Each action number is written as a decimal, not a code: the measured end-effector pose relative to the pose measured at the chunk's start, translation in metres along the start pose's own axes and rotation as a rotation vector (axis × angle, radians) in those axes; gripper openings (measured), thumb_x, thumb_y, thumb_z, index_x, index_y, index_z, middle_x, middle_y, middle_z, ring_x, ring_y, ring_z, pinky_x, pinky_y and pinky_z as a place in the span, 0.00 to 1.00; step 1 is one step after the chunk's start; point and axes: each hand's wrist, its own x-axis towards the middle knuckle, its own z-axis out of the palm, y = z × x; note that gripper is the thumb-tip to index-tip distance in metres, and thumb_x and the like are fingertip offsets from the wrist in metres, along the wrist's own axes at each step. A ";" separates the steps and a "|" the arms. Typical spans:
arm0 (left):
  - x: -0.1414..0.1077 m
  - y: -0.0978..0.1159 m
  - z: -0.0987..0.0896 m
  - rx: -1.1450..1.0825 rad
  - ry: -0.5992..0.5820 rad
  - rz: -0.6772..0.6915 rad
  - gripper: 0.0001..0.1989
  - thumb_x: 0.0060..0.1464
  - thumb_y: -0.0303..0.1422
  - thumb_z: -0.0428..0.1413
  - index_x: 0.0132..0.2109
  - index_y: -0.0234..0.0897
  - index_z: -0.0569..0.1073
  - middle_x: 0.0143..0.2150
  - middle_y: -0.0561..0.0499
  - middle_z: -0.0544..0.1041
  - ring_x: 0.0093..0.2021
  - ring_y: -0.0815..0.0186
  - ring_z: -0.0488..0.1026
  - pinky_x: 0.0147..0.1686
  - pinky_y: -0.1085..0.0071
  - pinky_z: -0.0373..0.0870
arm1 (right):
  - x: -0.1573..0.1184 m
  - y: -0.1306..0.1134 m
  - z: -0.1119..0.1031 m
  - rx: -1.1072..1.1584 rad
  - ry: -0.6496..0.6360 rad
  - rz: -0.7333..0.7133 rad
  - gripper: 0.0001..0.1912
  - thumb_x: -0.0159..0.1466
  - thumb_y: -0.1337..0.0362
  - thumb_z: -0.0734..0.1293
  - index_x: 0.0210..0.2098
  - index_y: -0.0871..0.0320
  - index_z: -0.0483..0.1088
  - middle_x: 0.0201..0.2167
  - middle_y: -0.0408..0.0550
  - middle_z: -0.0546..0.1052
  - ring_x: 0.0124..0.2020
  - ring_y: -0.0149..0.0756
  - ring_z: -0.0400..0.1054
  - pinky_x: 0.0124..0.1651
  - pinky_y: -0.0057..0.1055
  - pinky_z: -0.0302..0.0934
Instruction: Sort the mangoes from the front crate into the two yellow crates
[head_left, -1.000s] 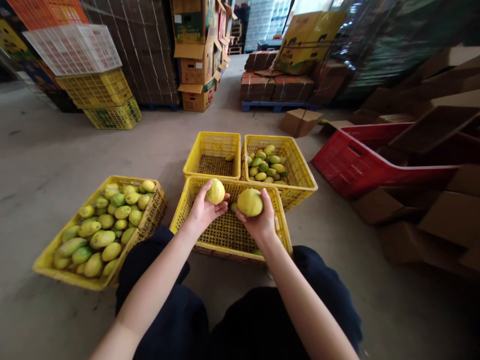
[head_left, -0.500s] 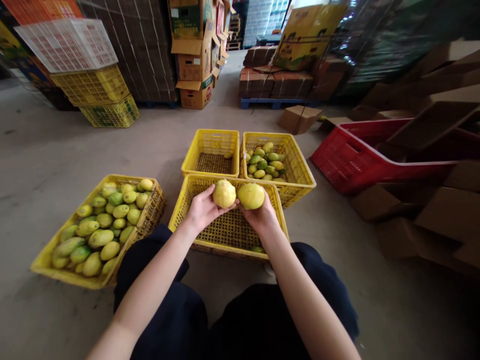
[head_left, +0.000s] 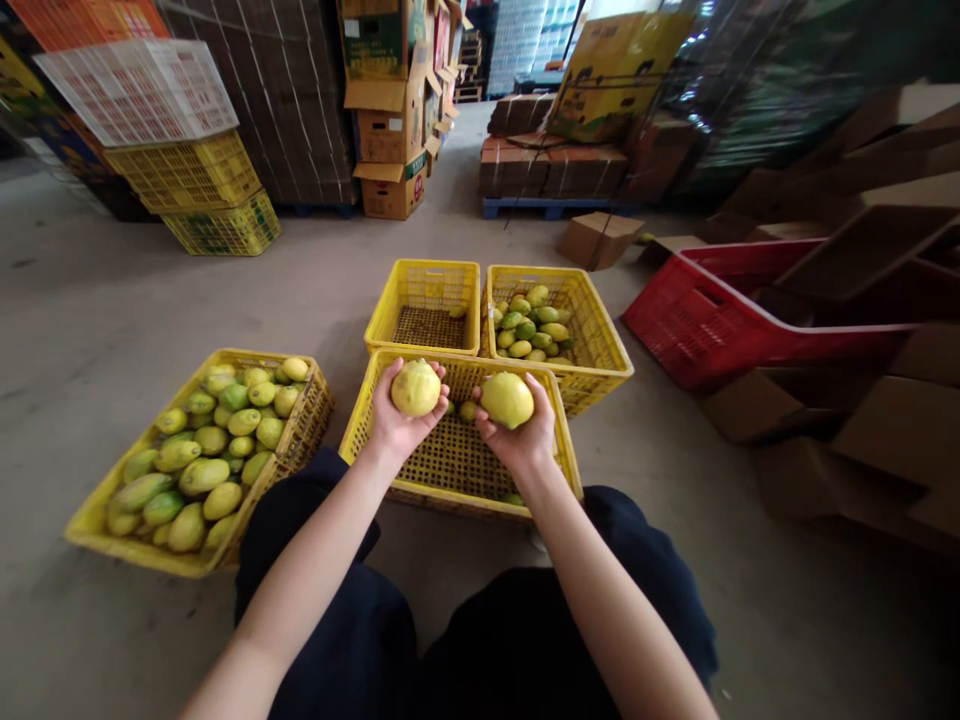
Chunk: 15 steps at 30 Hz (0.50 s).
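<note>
My left hand (head_left: 401, 425) holds a yellow lemon (head_left: 415, 388) in its palm, fingers curled round the sides. A second lemon (head_left: 508, 400), also yellow, rests in my right hand (head_left: 523, 440), with the fingers cupped about it. Both hands are apart, above the near yellow crate (head_left: 457, 465). Between them, a few lemons (head_left: 467, 411) show at that crate's far side, and a greenish one lies partly hidden at its near right. Left of my knees a tilted yellow crate (head_left: 79, 530) is full of yellow and green lemons (head_left: 202, 476).
Beyond the near crate stand a yellow crate (head_left: 384, 310) with little fruit and another yellow crate (head_left: 604, 345) partly filled with lemons. A red crate (head_left: 694, 330) and cardboard boxes (head_left: 892, 430) crowd the right. Stacked crates (head_left: 187, 170) and boxed pallets (head_left: 555, 170) stand farther back.
My hands have moved apart, each with its lemon; the left has gone leftward. The lemons between them in the near crate now show.
</note>
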 end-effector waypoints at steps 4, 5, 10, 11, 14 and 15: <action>0.003 -0.003 -0.001 -0.072 -0.047 0.071 0.14 0.58 0.45 0.55 0.43 0.41 0.77 0.36 0.50 0.79 0.36 0.67 0.75 0.37 0.71 0.74 | -0.003 0.003 0.005 0.145 0.007 -0.074 0.19 0.60 0.47 0.65 0.36 0.58 0.72 0.27 0.49 0.79 0.23 0.31 0.72 0.23 0.25 0.70; 0.004 -0.004 0.000 -0.078 -0.039 0.093 0.14 0.58 0.44 0.54 0.43 0.42 0.77 0.38 0.50 0.79 0.39 0.66 0.76 0.40 0.70 0.75 | -0.004 0.003 0.006 0.173 0.024 -0.091 0.18 0.60 0.48 0.66 0.36 0.58 0.72 0.27 0.49 0.78 0.25 0.32 0.73 0.26 0.26 0.72; 0.014 -0.011 0.008 -0.067 0.022 0.196 0.12 0.59 0.42 0.54 0.44 0.42 0.76 0.52 0.50 0.79 0.59 0.61 0.72 0.55 0.64 0.73 | 0.000 0.006 0.002 0.209 0.056 -0.141 0.11 0.54 0.61 0.69 0.38 0.56 0.72 0.36 0.50 0.81 0.38 0.39 0.77 0.35 0.33 0.75; 0.017 -0.013 0.011 -0.080 0.027 0.194 0.13 0.59 0.43 0.54 0.44 0.43 0.76 0.53 0.51 0.79 0.60 0.61 0.72 0.55 0.64 0.73 | 0.002 0.007 0.000 0.208 0.063 -0.154 0.12 0.53 0.63 0.69 0.38 0.55 0.72 0.36 0.49 0.81 0.38 0.39 0.77 0.36 0.33 0.75; 0.027 -0.023 0.018 -0.139 0.051 0.127 0.15 0.61 0.47 0.53 0.43 0.42 0.77 0.51 0.51 0.80 0.57 0.62 0.74 0.51 0.66 0.75 | 0.007 0.007 -0.004 0.218 0.102 -0.207 0.12 0.51 0.65 0.69 0.36 0.54 0.72 0.34 0.45 0.81 0.37 0.39 0.77 0.37 0.35 0.75; 0.030 -0.027 0.020 -0.159 0.054 0.096 0.16 0.62 0.47 0.52 0.41 0.41 0.77 0.49 0.50 0.80 0.55 0.62 0.75 0.50 0.67 0.75 | 0.009 0.006 -0.005 0.225 0.119 -0.225 0.11 0.50 0.65 0.69 0.35 0.54 0.72 0.32 0.43 0.81 0.37 0.38 0.77 0.38 0.36 0.75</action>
